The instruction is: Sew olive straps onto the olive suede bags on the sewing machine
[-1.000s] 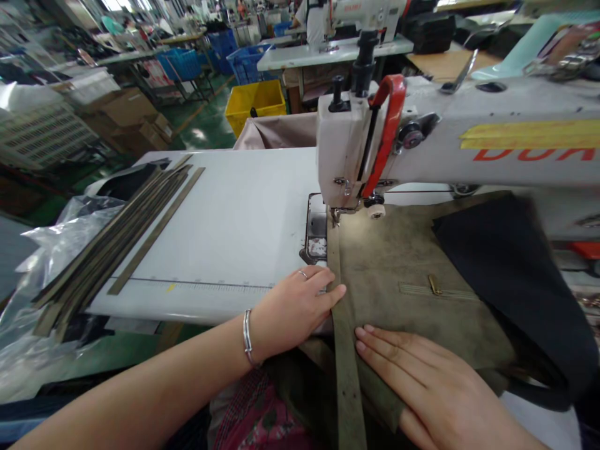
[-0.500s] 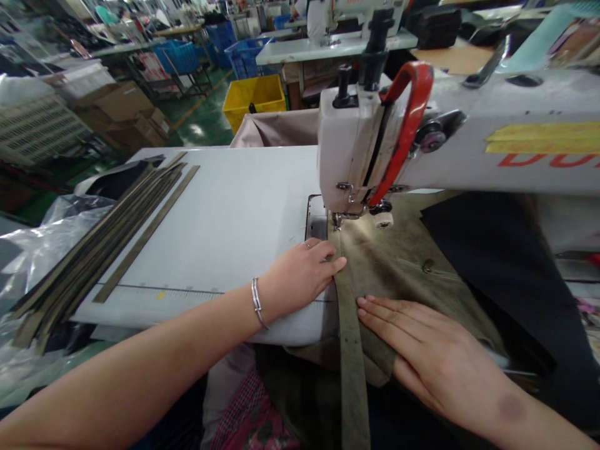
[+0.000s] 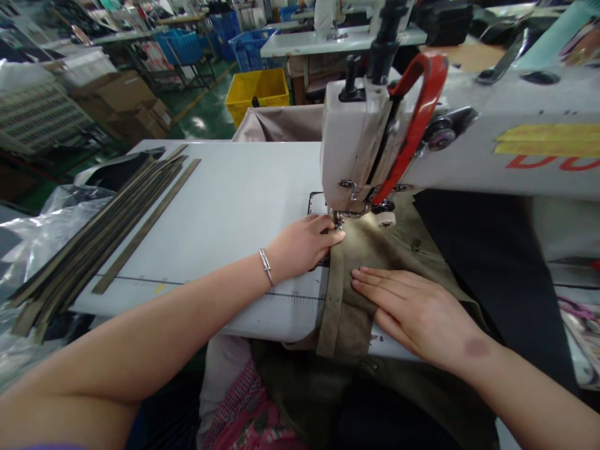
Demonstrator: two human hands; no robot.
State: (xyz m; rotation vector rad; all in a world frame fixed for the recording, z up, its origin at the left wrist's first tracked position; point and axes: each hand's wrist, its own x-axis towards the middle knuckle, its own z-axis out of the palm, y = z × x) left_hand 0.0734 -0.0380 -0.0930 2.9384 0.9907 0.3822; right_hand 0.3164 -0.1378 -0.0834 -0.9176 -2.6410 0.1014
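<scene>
My left hand [image 3: 305,245], with a bracelet at the wrist, is right beside the presser foot [image 3: 337,220] of the sewing machine [image 3: 349,150]. Its fingers are closed on an olive fabric strip [image 3: 332,306] that lies along the edge of a larger olive fabric piece [image 3: 359,306]. Flat on that piece, to the right of the strip, rests my right hand [image 3: 412,306], its fingers stretched out. The cloth under the foot is partly hidden by my left fingers. A small metal zipper pull [image 3: 415,245] shows on the olive fabric.
A bundle of olive strips [image 3: 103,231] lies on the left of the white table [image 3: 244,187], with one single strip [image 3: 150,222] beside it. Dark fabric [image 3: 487,250] spreads at the right. Behind the table stand a yellow crate [image 3: 257,94] and cardboard boxes [image 3: 124,100].
Both hands have moved forward with the olive fabric, and my left hand is closer to the presser foot. The strip's near end has slid up onto the table's front edge.
</scene>
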